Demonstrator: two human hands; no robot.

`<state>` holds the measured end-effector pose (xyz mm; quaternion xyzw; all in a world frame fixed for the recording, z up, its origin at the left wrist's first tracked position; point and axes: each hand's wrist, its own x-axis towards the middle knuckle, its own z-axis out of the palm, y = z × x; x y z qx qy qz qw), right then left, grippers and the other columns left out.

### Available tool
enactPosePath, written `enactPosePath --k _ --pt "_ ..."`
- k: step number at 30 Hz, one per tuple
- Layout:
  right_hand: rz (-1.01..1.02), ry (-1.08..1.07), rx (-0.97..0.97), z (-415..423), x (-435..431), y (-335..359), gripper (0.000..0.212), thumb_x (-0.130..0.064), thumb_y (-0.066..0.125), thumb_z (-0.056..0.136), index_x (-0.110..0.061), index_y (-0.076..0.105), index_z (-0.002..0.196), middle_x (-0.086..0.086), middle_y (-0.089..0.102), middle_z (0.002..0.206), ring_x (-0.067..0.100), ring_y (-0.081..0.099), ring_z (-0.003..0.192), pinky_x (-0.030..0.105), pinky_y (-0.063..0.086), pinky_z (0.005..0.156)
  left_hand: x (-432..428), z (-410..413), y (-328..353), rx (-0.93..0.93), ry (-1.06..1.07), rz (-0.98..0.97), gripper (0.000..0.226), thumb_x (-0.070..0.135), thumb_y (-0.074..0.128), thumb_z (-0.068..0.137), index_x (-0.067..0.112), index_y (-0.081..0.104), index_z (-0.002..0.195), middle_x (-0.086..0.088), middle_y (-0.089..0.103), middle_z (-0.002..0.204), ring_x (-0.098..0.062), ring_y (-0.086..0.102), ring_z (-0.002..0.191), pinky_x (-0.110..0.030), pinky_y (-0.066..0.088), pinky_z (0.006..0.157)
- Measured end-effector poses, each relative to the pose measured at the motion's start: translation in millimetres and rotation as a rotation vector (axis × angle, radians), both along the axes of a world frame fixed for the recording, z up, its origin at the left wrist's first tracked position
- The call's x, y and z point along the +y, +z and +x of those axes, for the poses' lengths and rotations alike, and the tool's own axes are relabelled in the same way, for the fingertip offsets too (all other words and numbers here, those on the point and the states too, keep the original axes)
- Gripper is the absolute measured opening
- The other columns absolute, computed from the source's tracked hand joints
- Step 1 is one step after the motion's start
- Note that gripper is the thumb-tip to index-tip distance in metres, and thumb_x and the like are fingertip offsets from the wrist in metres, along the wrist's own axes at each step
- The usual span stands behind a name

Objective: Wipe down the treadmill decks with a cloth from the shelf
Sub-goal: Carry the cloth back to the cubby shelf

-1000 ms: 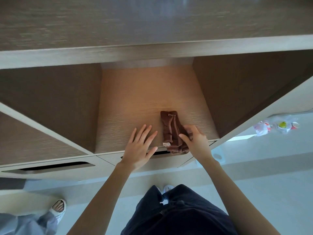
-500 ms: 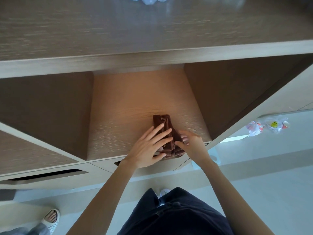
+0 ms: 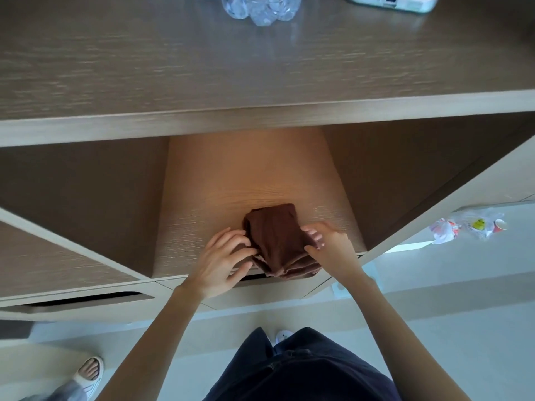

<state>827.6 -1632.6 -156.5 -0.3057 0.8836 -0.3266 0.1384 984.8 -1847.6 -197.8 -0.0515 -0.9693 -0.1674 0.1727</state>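
Though it lay flat before, the left hand (image 3: 223, 257) joins the right hand (image 3: 333, 247) gripping the cloth (image 3: 275, 235)

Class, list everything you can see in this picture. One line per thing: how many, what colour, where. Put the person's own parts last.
cloth: one, dark brown, folded, at the front edge of the middle shelf compartment
shelf unit: one, light wood, fills the upper frame
clear plastic item: one, transparent, on the shelf top, cut off by the frame
flat device: one, pale, on the shelf top, upper right
plastic bag: one, clear with colourful contents, on the floor at right
sandalled foot: one, white sandal, another person's, bottom left
left hand: one, grips the cloth's left edge
right hand: one, grips the cloth's right edge
trousers: one pair, dark, bottom centre
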Motion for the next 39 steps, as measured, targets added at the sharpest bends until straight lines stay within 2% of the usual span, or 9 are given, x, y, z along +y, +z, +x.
enactPosePath --k 4,11,15,21,24,27,31,36,39 --pt "-0.058 0.081 0.192 9 -14 1 0.032 -0.001 0.066 0.079 -0.017 0.069 0.106 -0.002 0.063 0.109 0.017 0.052 0.104 0.022 0.042 0.072 9 -4 11 0.064 0.084 0.031 0.023 0.029 0.048 0.09 0.018 0.067 0.094 0.001 0.061 0.11 -0.017 0.046 0.122 -0.034 0.036 0.098" --pt "0.037 0.24 0.168 8 -19 -9 0.041 -0.018 0.072 0.081 -0.016 0.063 0.122 -0.002 0.053 0.134 0.018 0.046 0.124 0.032 0.044 0.098 36 -38 10 -0.252 0.221 -0.045 0.054 0.046 0.036 0.094 0.02 0.039 0.141 0.002 0.032 0.151 -0.013 0.014 0.143 -0.038 0.007 0.118" --pt "0.017 0.29 0.158 9 -8 -18 0.046 -0.016 0.068 0.085 -0.017 0.057 0.13 -0.003 0.045 0.143 0.014 0.042 0.13 0.029 0.04 0.102 20 -21 -12 -0.382 0.242 -0.093 0.059 0.057 0.022 0.093 0.034 0.014 0.147 0.011 0.005 0.157 -0.006 -0.009 0.143 -0.044 -0.003 0.117" --pt "-0.134 -0.1 -0.065 4 -1 -15 0.032 -0.019 0.059 0.092 -0.013 0.06 0.124 -0.001 0.064 0.116 0.017 0.062 0.103 0.014 0.044 0.08 14 -16 -6 -0.341 0.214 -0.066 0.055 0.051 0.036 0.095 0.033 0.026 0.145 0.008 0.01 0.156 -0.007 -0.005 0.143 -0.043 -0.004 0.117" --pt "0.061 0.051 -0.176 -2 1 -11 0.04 -0.029 0.069 0.084 -0.018 0.06 0.122 -0.009 0.065 0.104 0.012 0.062 0.095 0.018 0.047 0.076 24 -29 6 -0.201 0.227 -0.011 0.045 0.035 0.048 0.095 0.02 0.046 0.138 -0.002 0.031 0.151 -0.015 0.013 0.144 -0.04 0.003 0.118" --pt "0.047 0.131 -0.102 1 -5 -7 0.047 -0.023 0.075 0.078 -0.017 0.06 0.121 -0.001 0.066 0.111 0.014 0.061 0.098 0.029 0.051 0.086 38 -43 7 -0.265 0.209 -0.03 0.057 0.043 0.037 0.097 0.02 0.024 0.147 -0.001 0.019 0.156 -0.013 0.004 0.144 -0.037 0.001 0.118" --pt "-0.094 0.051 0.179 -5 -2 0 0.034 -0.014 0.078 0.074 -0.017 0.068 0.107 0.002 0.063 0.099 0.017 0.06 0.082 0.026 0.05 0.07 41 -43 -8 -0.387 0.234 -0.144 0.069 0.061 0.016 0.093 0.027 -0.005 0.148 -0.002 -0.002 0.158 -0.014 -0.011 0.144 -0.033 -0.005 0.118" --pt "0.176 0.027 0.147 -13 5 1 0.016 -0.033 0.069 0.083 -0.018 0.072 0.089 -0.003 0.059 0.088 0.019 0.058 0.075 0.026 0.04 0.062 28 -46 -9 -0.415 0.103 -0.122 0.058 0.061 0.021 0.092 0.042 0.007 0.146 0.004 -0.013 0.155 -0.015 -0.017 0.142 -0.034 -0.009 0.116" --pt "0.089 0.024 0.186 -23 -2 10 0.023 -0.03 0.062 0.089 -0.012 0.07 0.078 -0.001 0.056 0.079 0.022 0.056 0.067 0.026 0.034 0.058 17 -51 0 -0.481 0.025 -0.062 0.052 0.049 0.041 0.094 0.045 0.023 0.143 0.009 -0.01 0.153 -0.011 -0.015 0.142 -0.033 -0.01 0.115"
